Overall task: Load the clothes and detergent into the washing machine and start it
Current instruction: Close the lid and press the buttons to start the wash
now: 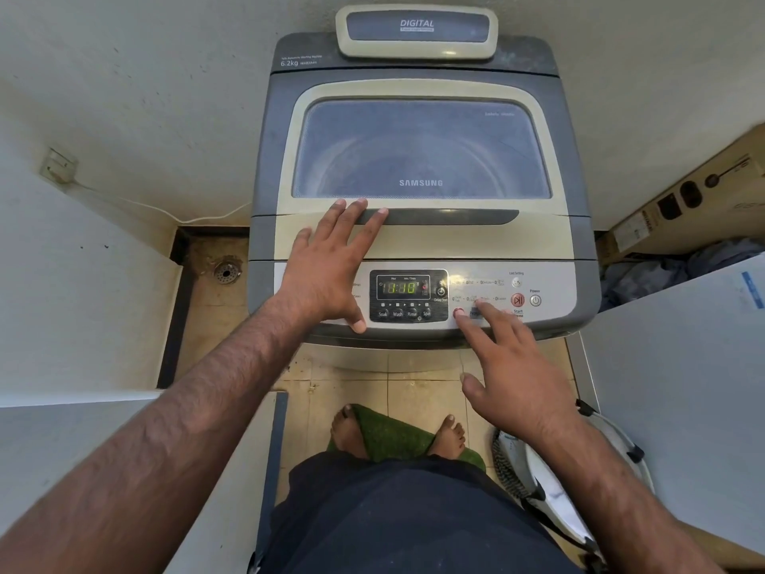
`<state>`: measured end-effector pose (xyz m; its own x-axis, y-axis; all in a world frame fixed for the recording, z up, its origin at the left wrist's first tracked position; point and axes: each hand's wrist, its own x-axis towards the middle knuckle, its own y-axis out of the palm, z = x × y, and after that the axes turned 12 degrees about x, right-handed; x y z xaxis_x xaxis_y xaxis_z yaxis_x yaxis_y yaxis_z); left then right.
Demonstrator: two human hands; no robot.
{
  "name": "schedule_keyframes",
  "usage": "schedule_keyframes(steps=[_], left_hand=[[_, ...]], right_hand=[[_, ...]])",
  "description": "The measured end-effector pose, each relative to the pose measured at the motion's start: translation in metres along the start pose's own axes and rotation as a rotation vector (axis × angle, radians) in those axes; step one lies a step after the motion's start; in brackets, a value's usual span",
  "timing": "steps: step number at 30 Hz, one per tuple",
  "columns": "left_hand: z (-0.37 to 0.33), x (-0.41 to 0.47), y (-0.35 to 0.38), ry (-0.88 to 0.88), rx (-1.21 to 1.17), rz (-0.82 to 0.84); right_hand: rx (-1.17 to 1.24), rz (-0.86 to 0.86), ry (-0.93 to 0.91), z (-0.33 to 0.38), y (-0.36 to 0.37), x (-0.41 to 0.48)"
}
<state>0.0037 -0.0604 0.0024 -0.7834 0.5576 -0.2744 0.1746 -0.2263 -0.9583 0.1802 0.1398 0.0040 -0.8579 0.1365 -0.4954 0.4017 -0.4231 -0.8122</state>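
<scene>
A grey and cream top-loading washing machine (pixel 418 242) stands in front of me with its lid (pixel 420 149) down. Through the tinted lid window the drum looks dim; I cannot tell what is inside. The display (pixel 403 287) on the control panel is lit with green digits. My left hand (pixel 327 267) lies flat with straight fingers on the lid's front edge, fingertips at the dark handle (pixel 447 217). My right hand (pixel 509 366) reaches to the panel, its index fingertip on a small red button (pixel 458 312) left of the red Start button (pixel 517 300). No detergent is in view.
A power button (pixel 535 300) sits right of Start. Blue-grey clothes (pixel 645 275) are heaped at the right beside a cardboard box (pixel 683 200). A floor drain (pixel 225 272) lies at the left. A white basket-like frame (pixel 554 482) stands by my right leg. My bare feet are on a green mat (pixel 393 437).
</scene>
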Motion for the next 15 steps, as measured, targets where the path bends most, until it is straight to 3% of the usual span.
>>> schedule_keyframes(steps=[15], left_hand=[[0.001, 0.003, 0.004, 0.01, -0.037, 0.0]], right_hand=[[0.158, -0.094, -0.105, -0.029, 0.011, -0.007]])
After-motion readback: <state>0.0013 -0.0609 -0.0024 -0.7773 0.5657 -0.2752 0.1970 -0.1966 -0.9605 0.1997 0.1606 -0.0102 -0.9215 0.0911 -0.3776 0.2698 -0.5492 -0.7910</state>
